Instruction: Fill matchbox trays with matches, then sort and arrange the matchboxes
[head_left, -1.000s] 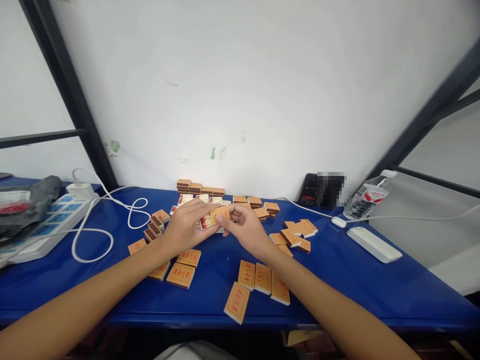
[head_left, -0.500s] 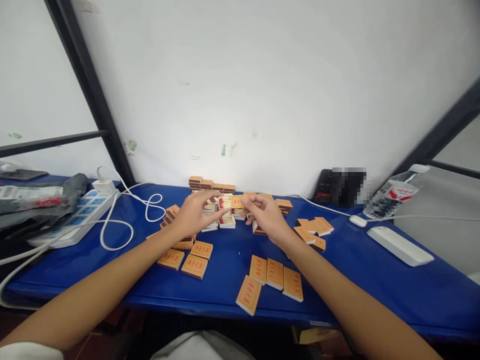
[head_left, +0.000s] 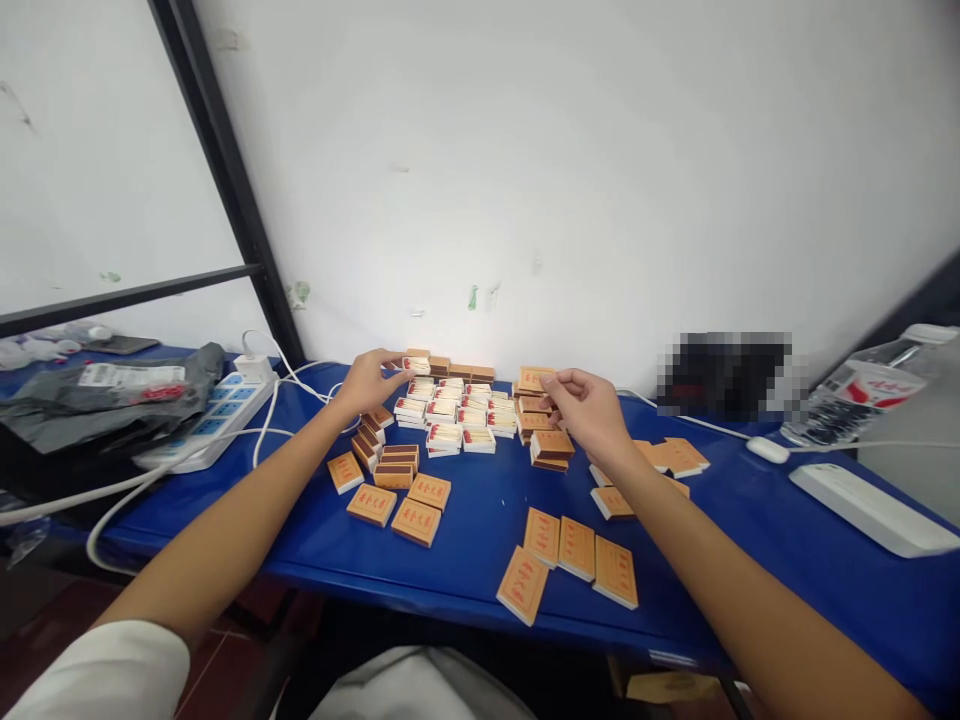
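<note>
My left hand (head_left: 367,380) reaches to the back of the blue table (head_left: 465,540) and pinches an open tray of matches (head_left: 417,365) at the far left of a group of open match trays (head_left: 459,410). My right hand (head_left: 589,408) is closed on an orange matchbox sleeve (head_left: 534,378) above a pile of orange sleeves (head_left: 546,440). Three closed matchboxes (head_left: 577,550) lie near the front edge, with a fourth beside them. More closed boxes (head_left: 397,500) lie by my left forearm.
A white power strip (head_left: 217,415) with looping white cables (head_left: 112,490) and a grey bag (head_left: 112,395) lie at the left. A water bottle (head_left: 862,392), a white oblong device (head_left: 870,505) and a dark blurred object (head_left: 724,375) sit at the right. A white wall stands close behind.
My hands held one matchbox together in mid-table. They have moved apart towards the back: the left carries the tray to the open trays, the right carries the sleeve to the sleeve pile. The view has shifted left.
</note>
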